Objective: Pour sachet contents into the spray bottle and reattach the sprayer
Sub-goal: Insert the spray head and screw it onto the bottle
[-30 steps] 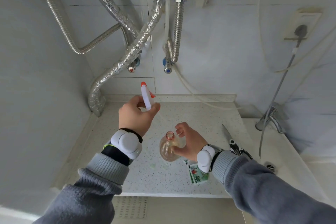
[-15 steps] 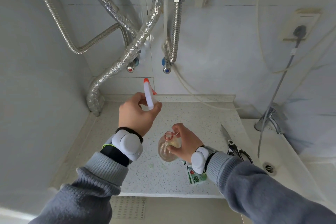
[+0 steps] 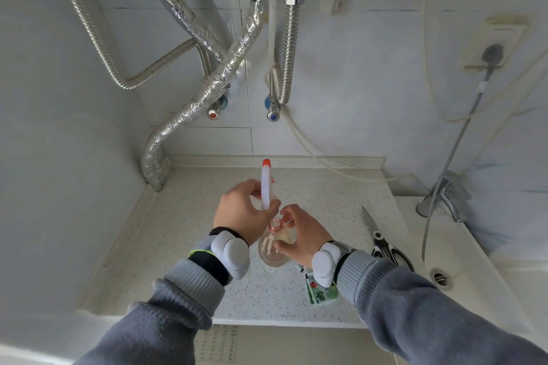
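A clear spray bottle point(image 3: 271, 252) with pale liquid stands on the speckled counter point(image 3: 184, 234), its orange threaded neck open. My right hand point(image 3: 299, 234) grips the bottle's upper part from the right. My left hand point(image 3: 243, 213) holds the white sprayer head point(image 3: 266, 185) with its orange nozzle pointing up, just above and left of the bottle's mouth. A thin dip tube seems to reach into the bottle. The green sachet point(image 3: 320, 290) lies on the counter under my right wrist.
Scissors point(image 3: 382, 243) lie on the counter to the right. A white basin point(image 3: 462, 264) with a tap point(image 3: 444, 195) and drain sits at the far right. Foil-wrapped pipes and metal hoses hang on the tiled wall behind. The counter's front edge is close to me.
My left hand has brought the sprayer head right and down, from the left side to just over the bottle's mouth. My right hand keeps its hold on the bottle.
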Motion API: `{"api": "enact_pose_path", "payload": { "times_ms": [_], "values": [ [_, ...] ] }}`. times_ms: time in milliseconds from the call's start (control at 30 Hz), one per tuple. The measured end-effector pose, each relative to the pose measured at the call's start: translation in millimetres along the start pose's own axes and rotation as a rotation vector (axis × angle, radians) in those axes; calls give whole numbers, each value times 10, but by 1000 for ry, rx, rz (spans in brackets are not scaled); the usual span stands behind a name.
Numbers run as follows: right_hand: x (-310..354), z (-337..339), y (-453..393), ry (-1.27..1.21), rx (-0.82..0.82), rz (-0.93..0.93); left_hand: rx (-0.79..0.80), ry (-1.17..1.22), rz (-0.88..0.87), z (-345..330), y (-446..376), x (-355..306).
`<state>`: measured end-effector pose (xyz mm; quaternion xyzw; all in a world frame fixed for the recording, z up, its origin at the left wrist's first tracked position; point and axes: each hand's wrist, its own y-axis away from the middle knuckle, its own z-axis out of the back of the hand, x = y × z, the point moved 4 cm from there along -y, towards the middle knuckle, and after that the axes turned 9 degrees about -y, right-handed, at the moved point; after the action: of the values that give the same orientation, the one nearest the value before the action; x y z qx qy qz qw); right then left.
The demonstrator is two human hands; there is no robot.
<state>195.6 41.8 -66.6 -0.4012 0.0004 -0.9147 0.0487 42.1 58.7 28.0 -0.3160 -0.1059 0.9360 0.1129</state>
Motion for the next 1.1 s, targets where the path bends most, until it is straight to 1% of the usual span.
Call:
{"api": "enact_pose_path", "payload": {
  "times_ms": [167, 300, 433, 600, 700, 800, 933, 1100],
  "values": [
    [-65, -39, -16, 27, 14, -6, 109, -6, 43, -318, 108, 155],
    [-134, -59, -31, 26, 57, -34, 140, 6, 75, -449, 129, 257],
    [-156, -59, -46, 3, 55, -41, 193, 7, 89, -497, 86, 306],
    [-224, -55, -27, -72, 21, -61, 330, -61, 14, -524, -39, 338],
    [-288, -61, 12, -120, 13, -84, 410, -136, -86, -513, -123, 308],
    [-323, -80, 22, -114, 10, -87, 485, -189, -178, -491, -207, 243],
    [-343, -83, 17, -153, -2, -123, 566, -226, -220, -446, -271, 191],
    [-309, -71, 36, -196, 2, -91, 639, -256, -269, -435, -275, 140]
  ]
}}
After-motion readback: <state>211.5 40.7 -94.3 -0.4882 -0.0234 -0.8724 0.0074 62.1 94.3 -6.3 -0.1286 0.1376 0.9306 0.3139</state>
